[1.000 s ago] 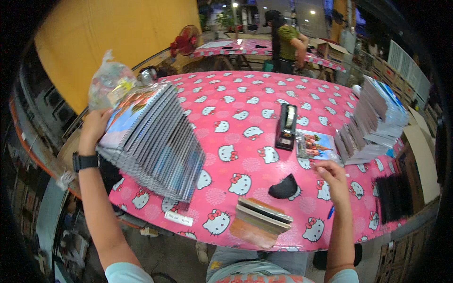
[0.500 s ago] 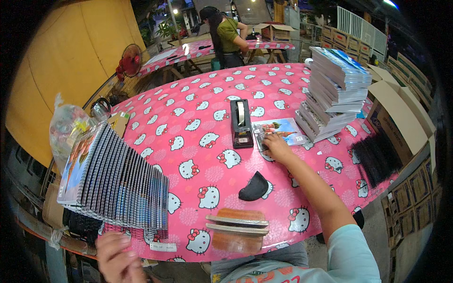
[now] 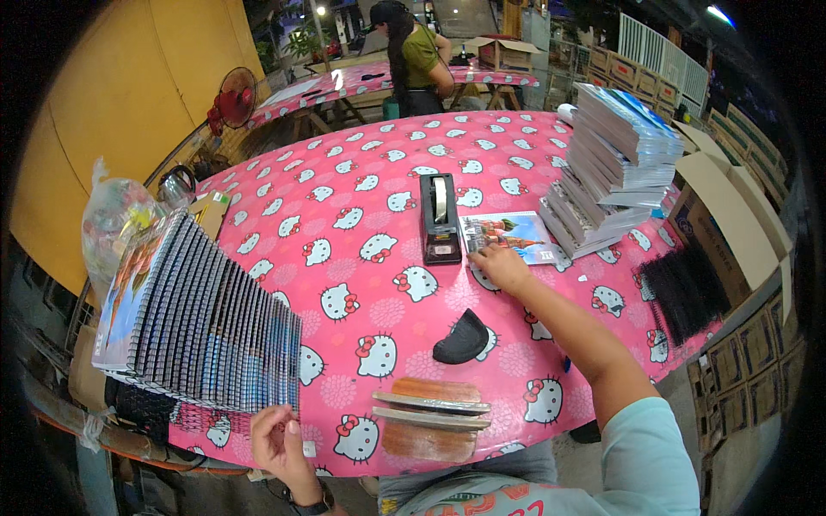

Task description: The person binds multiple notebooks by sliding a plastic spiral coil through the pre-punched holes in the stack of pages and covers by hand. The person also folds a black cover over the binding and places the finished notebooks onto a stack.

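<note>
Your right hand [image 3: 499, 268] sits right of the frame's centre, its fingertips at the near left corner of a booklet [image 3: 525, 229] that lies flat on the desk [image 3: 387, 311], castle picture up; you cannot tell from this view whether the fingers pinch it or only touch it. Your left hand [image 3: 282, 443] is at the lower left, thumb and fingers loosely curled and apart with nothing seen between them, just beside the lower right end of the stacked spiral-bound notebooks [image 3: 206, 327].

Just left of your booklet stands a black tape dispenser [image 3: 440, 219]; just to its right rises a tall, uneven booklet stack [image 3: 615, 172]. Below centre you have a black half-round piece [image 3: 465, 337], and nearer you, at the bottom, a brown wooden block [image 3: 428, 391] with two raised strips across it. At the right of the frame, a bundle of black binding coils [image 3: 684, 297] lies near an open cardboard box [image 3: 731, 206]. At the upper left are a filled clear plastic bag [image 3: 120, 219] and a red fan [image 3: 234, 101].
</note>
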A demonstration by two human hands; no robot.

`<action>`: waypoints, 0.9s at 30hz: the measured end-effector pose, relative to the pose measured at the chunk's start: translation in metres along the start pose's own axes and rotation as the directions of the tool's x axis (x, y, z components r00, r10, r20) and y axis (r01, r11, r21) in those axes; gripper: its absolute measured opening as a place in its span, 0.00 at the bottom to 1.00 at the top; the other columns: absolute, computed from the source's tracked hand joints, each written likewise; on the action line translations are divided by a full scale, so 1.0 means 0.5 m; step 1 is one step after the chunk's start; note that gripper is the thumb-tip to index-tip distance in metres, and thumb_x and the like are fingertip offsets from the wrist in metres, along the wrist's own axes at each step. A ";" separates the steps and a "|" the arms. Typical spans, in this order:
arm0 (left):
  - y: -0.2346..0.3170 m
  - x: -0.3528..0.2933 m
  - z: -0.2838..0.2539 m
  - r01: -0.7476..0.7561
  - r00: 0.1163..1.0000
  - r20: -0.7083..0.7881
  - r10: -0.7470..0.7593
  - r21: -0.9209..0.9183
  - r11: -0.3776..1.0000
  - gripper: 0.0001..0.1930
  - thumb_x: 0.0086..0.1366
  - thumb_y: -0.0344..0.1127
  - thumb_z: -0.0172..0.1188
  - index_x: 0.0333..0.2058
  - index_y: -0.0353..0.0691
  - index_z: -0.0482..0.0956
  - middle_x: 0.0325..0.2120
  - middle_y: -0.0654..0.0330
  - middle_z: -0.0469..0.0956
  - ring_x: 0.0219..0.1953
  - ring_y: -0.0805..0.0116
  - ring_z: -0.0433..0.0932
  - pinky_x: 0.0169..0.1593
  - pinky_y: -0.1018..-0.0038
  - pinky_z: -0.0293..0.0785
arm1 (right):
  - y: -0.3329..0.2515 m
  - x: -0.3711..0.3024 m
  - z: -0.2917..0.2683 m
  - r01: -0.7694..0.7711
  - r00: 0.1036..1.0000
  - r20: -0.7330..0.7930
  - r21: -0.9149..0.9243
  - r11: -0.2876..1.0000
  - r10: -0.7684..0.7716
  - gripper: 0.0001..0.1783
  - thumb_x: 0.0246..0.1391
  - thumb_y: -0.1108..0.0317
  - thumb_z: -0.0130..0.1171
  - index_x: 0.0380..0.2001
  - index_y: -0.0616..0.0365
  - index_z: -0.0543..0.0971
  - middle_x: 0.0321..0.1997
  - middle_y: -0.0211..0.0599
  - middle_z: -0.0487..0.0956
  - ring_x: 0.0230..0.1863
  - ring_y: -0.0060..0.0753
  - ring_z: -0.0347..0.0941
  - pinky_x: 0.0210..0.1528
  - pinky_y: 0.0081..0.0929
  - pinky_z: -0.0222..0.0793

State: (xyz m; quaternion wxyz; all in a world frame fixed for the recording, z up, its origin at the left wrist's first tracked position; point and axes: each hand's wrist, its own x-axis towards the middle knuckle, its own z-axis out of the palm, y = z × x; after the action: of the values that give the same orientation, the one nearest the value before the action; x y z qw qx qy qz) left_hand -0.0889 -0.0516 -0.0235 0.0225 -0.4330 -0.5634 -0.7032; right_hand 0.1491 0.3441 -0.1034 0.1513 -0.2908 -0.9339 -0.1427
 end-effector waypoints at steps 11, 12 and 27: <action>-0.094 -0.036 0.016 0.355 0.930 0.047 -0.366 -0.378 0.855 0.10 0.53 0.26 0.57 0.36 0.32 0.73 0.34 0.57 0.73 0.32 0.73 0.71 0.40 0.78 0.69 | 0.023 0.030 0.001 -0.004 0.995 0.098 0.106 0.994 -0.007 0.10 0.45 0.67 0.54 0.33 0.56 0.74 0.30 0.43 0.78 0.35 0.44 0.75 0.36 0.39 0.71; -0.094 -0.036 0.016 0.357 0.930 0.049 -0.365 -0.372 0.857 0.11 0.53 0.26 0.57 0.36 0.31 0.72 0.34 0.57 0.73 0.32 0.73 0.71 0.40 0.78 0.69 | 0.022 0.030 0.003 -0.054 0.993 0.107 0.102 0.993 0.043 0.10 0.46 0.68 0.53 0.35 0.55 0.73 0.29 0.44 0.77 0.34 0.45 0.75 0.36 0.40 0.71; 0.045 0.010 0.061 0.710 0.695 0.655 -0.297 -0.562 0.424 0.28 0.58 0.45 0.56 0.50 0.28 0.64 0.45 0.45 0.72 0.48 0.58 0.72 0.48 0.68 0.71 | -0.116 -0.062 -0.364 -0.087 0.684 -0.448 0.733 0.674 0.576 0.21 0.48 0.79 0.50 0.48 0.59 0.69 0.23 0.36 0.73 0.25 0.28 0.72 0.28 0.25 0.66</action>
State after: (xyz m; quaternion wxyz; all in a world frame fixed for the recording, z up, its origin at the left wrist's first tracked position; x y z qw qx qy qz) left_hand -0.0626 -0.0326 -0.0034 -0.5228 -0.3516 -0.2888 -0.7209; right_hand 0.1759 0.2184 0.0413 0.5820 -0.3263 -0.7320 0.1377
